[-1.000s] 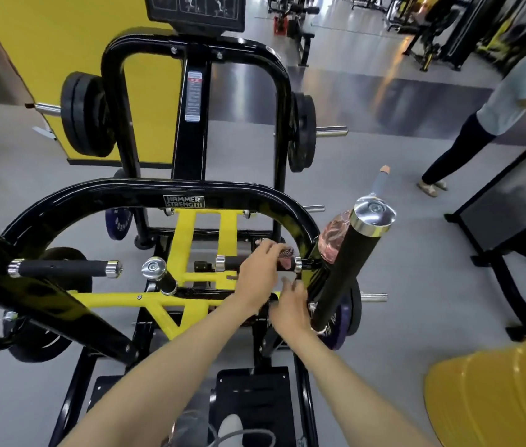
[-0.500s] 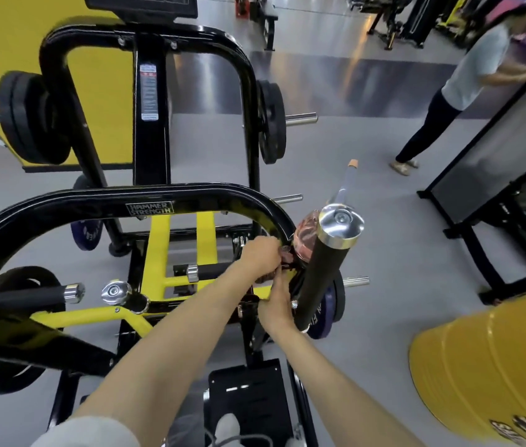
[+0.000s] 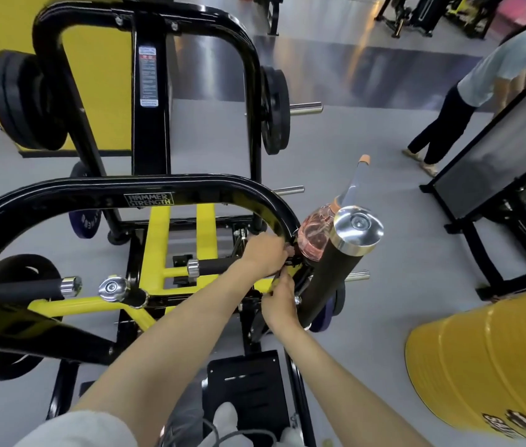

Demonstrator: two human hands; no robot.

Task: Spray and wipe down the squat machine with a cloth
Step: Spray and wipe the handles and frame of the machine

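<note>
Grip on clear pink plastic spray bottle
Our left hand clutched its base; right hand: we couldn't tell.

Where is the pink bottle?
Head view, right of centre: the pink bottle is between the curved black bar and the chrome-capped handle, by the left hand.

Bright, even overhead light is cast across the gym. Glare is streaked along the glossy dark floor strip and caught on the polished chrome end cap. Lines are bowed by the wide lens near the edges, where the standing figure in the pale shirt is blurred.
</note>
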